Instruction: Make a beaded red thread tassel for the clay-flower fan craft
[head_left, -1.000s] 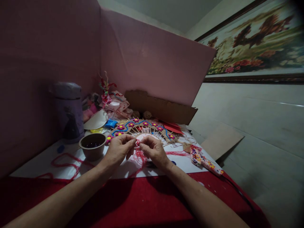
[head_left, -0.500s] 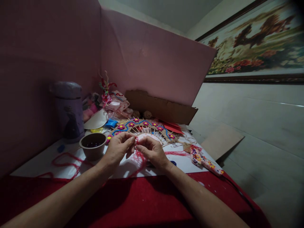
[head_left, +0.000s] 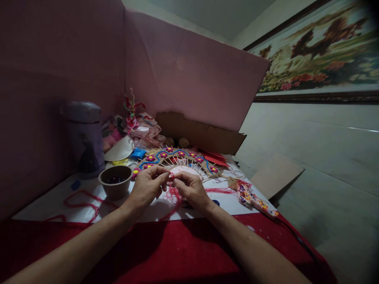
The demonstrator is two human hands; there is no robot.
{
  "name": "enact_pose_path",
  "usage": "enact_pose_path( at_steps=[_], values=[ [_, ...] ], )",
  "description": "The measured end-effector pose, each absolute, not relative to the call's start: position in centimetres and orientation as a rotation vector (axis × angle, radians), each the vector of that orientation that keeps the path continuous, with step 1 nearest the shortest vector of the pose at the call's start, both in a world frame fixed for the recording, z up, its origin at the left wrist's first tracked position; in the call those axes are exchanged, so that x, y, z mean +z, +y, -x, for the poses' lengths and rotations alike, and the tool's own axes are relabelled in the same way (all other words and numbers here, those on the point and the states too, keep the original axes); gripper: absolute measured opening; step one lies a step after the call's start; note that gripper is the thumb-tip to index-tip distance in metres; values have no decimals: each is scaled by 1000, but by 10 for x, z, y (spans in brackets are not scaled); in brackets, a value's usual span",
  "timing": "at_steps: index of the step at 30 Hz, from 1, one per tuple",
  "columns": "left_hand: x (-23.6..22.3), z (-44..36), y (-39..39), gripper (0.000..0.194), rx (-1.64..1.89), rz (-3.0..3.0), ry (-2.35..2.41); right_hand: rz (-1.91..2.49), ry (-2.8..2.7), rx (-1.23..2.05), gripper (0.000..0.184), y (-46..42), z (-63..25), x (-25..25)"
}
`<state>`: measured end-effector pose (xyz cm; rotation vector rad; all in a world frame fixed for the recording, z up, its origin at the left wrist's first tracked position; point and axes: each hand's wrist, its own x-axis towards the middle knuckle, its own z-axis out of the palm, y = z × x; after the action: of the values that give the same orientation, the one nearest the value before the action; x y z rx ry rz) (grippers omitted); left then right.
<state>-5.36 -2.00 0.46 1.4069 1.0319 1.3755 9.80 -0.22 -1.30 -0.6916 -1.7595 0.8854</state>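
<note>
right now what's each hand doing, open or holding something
Left hand: closed, thumb and fingers pinching red yarn.
Right hand: closed, fingertips pinching the red yarn too.

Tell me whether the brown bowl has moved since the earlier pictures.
No: the brown bowl sits in the same place against the purple flask, just right of its base.

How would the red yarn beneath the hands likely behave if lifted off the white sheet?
Probably limp: the red yarn spreads in loose, bent strands over the white sheet. It is likely light, as the strands look thin. It may tangle, since they overlap.
</note>
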Motion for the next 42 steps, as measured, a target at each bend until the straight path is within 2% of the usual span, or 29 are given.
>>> enact_pose_path(
  at_steps=[7,18,22,28,32,38,42],
  values=[
    [1,53,-18,14,1393,-1484,1163,699,-1718,971,15,-4,-97,-11],
    [1,54,-20,7,1545,-1799,1238,777,-1833,831,15,-5,-98,-13],
    [2,54,-17,7,1478,-1530,1209,770,-1810,852,14,-4,-98,-13],
    [2,55,-15,21,1332,-1129,915,763,-1714,972,19,-4,-97,-12],
    [2,52,-20,22,1312,-1241,914,779,-1723,949,20,-5,-97,-13],
    [2,48,-23,6,1422,-1512,1057,834,-1783,859,19,-4,-97,-14],
    [1,49,-22,6,1472,-1665,1136,804,-1727,908,17,-5,-96,-14]
  ],
)
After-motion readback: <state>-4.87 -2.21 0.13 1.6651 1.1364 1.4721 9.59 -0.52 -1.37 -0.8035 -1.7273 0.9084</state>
